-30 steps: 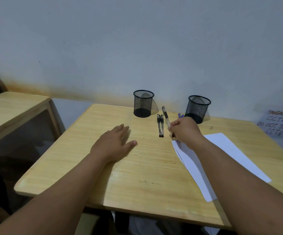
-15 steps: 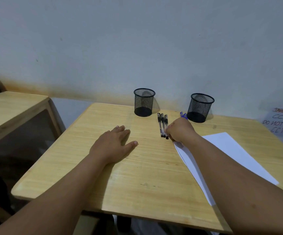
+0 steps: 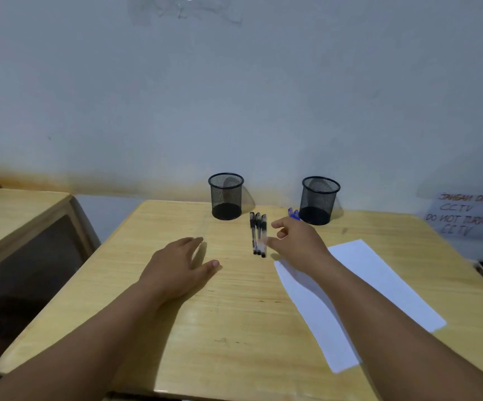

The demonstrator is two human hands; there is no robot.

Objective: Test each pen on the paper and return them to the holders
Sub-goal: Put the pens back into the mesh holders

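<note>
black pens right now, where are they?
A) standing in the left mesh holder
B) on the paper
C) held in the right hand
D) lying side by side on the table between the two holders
D: the three black pens lie side by side on the table, and the right hand is open beside them, holding nothing.

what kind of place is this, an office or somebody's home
Probably an office or study room, though that is a guess. Plain light wooden desks stand against a bare white wall, with black mesh pen holders, and a handwritten CCTV notice is taped up.
</note>
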